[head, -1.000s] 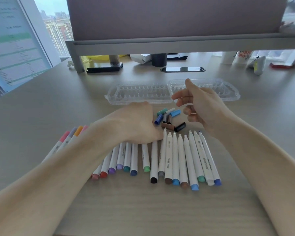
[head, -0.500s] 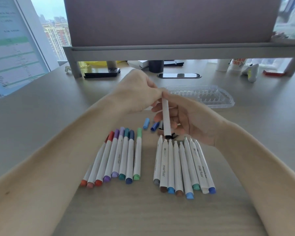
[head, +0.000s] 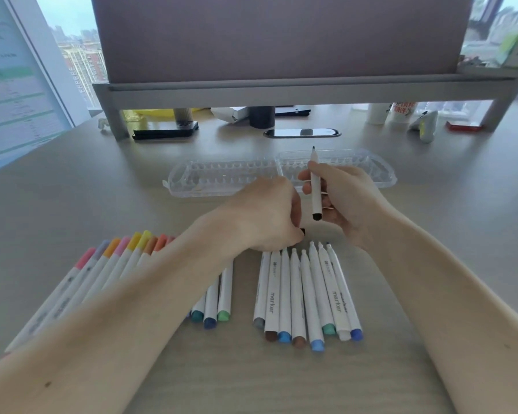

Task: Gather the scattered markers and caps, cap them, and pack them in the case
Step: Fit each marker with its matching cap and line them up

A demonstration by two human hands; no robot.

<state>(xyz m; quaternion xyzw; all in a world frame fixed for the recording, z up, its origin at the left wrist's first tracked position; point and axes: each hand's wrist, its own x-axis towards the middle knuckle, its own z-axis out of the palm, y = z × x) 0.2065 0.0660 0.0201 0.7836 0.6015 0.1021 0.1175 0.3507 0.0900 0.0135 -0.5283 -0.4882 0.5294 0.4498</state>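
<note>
Presently eight uncapped markers (head: pixel 296 291) lying, black marker (head: pixel 315 186) in right hand (head: pixel 353 204)

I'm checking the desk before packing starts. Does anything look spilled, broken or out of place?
Nothing spilled or broken. The row of eight markers lies uncapped, bare tips toward the clear case, which sits open. The right hand holds a black marker upright, tip bare too.

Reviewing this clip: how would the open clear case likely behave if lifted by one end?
The clear case looks like thin moulded plastic, so probably light and somewhat flexible. It lies open in two halves, so lifted by one end it would likely fold at the middle join. On the smooth desk, a push should slide it easily.
</note>
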